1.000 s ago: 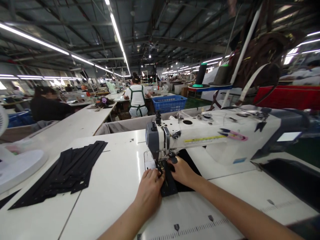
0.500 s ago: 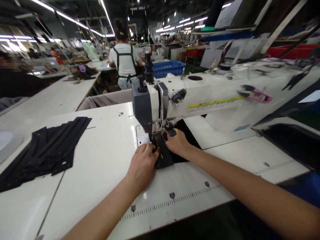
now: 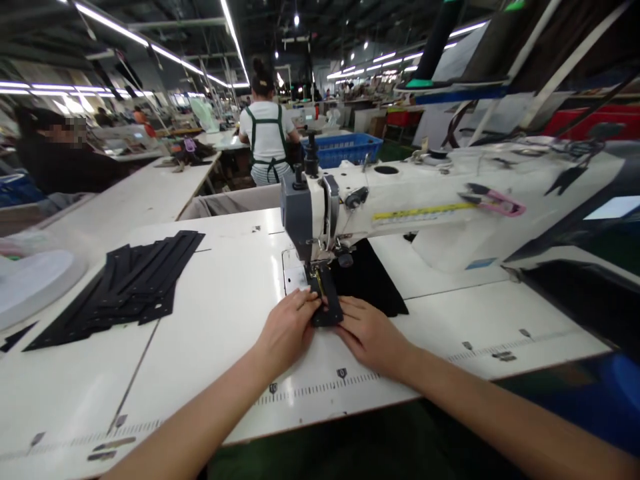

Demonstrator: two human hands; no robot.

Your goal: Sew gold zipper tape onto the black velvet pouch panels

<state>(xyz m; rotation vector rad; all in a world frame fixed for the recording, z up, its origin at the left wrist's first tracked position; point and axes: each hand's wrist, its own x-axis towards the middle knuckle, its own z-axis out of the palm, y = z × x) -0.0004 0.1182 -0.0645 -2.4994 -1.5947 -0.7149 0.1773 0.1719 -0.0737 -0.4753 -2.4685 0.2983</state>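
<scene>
A small black strip of material [image 3: 330, 312] lies under the needle area of a white sewing machine [image 3: 320, 220], with a yellowish line, perhaps a zipper or tape, along its middle. My left hand [image 3: 287, 327] grips its left edge, fingers bent and close together. On the opposite edge, the fingers of my right hand [image 3: 373, 337] close on the strip near its front corner; the thumb is partly tucked under. A larger black cloth piece [image 3: 375, 280] lies flat to the right of the needle. Where the strip meets the presser foot is too small to make out.
A pile of black strips [image 3: 145, 280] lies on the table to the left, beside a round white object [image 3: 37, 283]. Pink-handled snips [image 3: 500, 202] rest on the machine arm. Behind stand a blue crate [image 3: 345, 150] and a person in a green-strapped apron [image 3: 267, 133].
My right hand has come back from beside the needle to the strip's near right edge. My left hand stays on the strip's left side. The camera view has shifted slightly.
</scene>
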